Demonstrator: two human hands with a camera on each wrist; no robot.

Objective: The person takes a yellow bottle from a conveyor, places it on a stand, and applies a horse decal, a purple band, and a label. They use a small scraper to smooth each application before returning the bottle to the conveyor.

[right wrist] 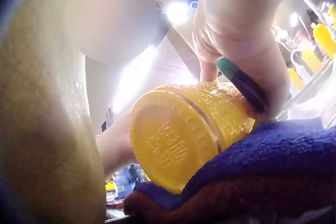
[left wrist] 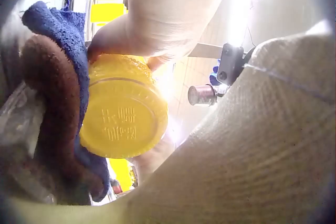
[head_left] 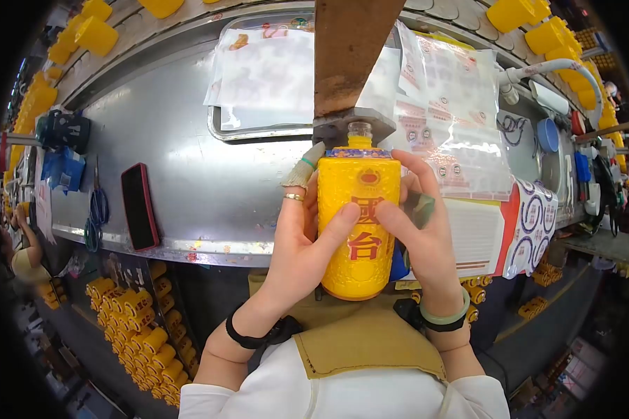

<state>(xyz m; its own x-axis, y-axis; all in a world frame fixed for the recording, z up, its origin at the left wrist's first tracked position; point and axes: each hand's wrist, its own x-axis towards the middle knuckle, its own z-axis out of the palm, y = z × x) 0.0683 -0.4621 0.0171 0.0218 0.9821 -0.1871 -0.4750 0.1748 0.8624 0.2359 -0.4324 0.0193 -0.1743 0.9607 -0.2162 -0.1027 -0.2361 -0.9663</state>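
Observation:
A yellow bottle (head_left: 356,276) with red characters and a clear glass neck lies between both hands. Its embossed base faces the left wrist camera. My left hand (head_left: 297,237) grips its left side, thumb across the front; cloth wraps one fingertip. From the other side, my right hand (head_left: 426,227) holds it with the thumb on the front, a camouflage cover on one finger. A purple patterned band (head_left: 360,153) circles the bottle's shoulder, with fingertips of both hands at its ends. Under the bottle, a blue towel (right wrist: 283,142) covers a brown curved support (right wrist: 210,200).
A brown metal bar (head_left: 349,56) overhangs the bottle's neck. Label sheets (head_left: 454,119) lie at right, and a sheet-covered metal tray (head_left: 258,131) stands behind. A phone (head_left: 140,206) and scissors (head_left: 98,202) are on the left. Yellow caps (head_left: 96,35) line the back.

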